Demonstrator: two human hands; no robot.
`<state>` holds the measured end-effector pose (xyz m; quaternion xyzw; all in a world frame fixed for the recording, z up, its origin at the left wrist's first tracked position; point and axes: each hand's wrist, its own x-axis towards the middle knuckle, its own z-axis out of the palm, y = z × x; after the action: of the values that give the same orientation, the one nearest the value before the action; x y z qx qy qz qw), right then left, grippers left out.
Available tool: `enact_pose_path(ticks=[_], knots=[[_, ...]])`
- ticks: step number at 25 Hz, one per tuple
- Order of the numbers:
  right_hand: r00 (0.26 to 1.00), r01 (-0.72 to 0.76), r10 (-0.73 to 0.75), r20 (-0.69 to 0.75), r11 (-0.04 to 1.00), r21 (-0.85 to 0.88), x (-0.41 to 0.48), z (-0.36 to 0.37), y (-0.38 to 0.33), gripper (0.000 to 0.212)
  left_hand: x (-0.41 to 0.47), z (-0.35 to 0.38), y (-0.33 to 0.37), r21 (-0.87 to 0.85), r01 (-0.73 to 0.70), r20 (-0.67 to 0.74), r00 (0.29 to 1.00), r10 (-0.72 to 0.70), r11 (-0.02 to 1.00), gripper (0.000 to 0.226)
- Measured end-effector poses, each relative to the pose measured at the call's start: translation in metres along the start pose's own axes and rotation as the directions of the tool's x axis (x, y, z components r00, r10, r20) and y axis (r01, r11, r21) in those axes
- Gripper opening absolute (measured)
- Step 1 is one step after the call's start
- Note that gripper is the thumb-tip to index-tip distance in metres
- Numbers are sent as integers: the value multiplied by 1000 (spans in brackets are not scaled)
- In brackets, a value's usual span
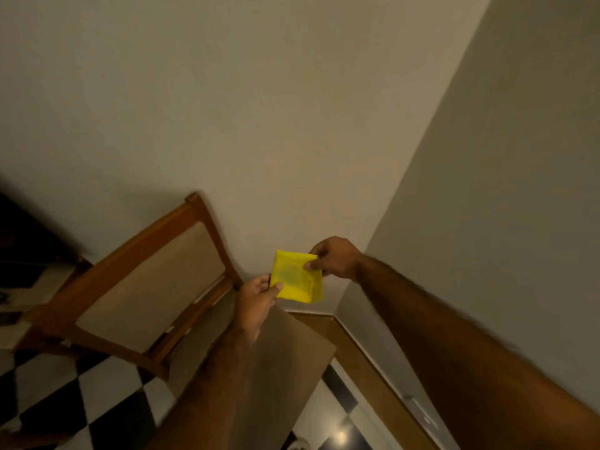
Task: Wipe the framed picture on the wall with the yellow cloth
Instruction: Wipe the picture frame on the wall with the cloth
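While facing a bare wall (259, 125), 2 hands, left (256, 300) and right (334, 258), pinch the folded yellow cloth (297, 277).

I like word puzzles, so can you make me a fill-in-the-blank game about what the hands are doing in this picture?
1. Both hands hold a folded cloth whose colour is ____.
2. The left hand pinches the cloth's lower-left corner; the right hand pinches its upper-____ corner.
3. The wooden chair stands on a black and ____ checkered floor.
4. The cloth is held by ____ hands.

Missing words: yellow; right; white; two
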<state>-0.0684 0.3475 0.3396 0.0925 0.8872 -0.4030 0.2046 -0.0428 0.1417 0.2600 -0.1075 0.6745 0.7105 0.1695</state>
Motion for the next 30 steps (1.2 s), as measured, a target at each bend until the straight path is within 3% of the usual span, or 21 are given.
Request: enact_pose_path(ticks=[7, 10, 15, 20, 24, 28, 30], knots=[[968, 74, -106, -229, 987, -141, -118, -138, -52, 36, -47, 84, 127, -49, -171, 193, 965, 177, 984, 29], [930, 81, -143, -339, 979, -189, -174, -195, -73, 36, -77, 129, 189, -43, -295, 320, 901, 293, 954, 22], [827, 72, -199, -526, 965, -252, -273, -280, -109, 35, -137, 196, 282, -115, -478, 349, 801, 486, 871, 21], [653, 59, -292, -698, 939, -338, -381, -355, -147, 31, -193, 259, 372, -215, -600, 384, 673, 632, 770, 26], [447, 56, -354, -822, 928, -370, -473, -406, -171, 32, -249, 315, 449, -316, -672, 425, 531, 733, 670, 34], [335, 80, -379, -863, 924, -375, -556, -446, -190, 37, -310, 355, 510, -398, -705, 460, 401, 792, 588, 34], [245, 83, -422, -873, 906, -415, -593, -469, -199, 36, -342, 375, 542, -439, -712, 456, 349, 819, 547, 35]])
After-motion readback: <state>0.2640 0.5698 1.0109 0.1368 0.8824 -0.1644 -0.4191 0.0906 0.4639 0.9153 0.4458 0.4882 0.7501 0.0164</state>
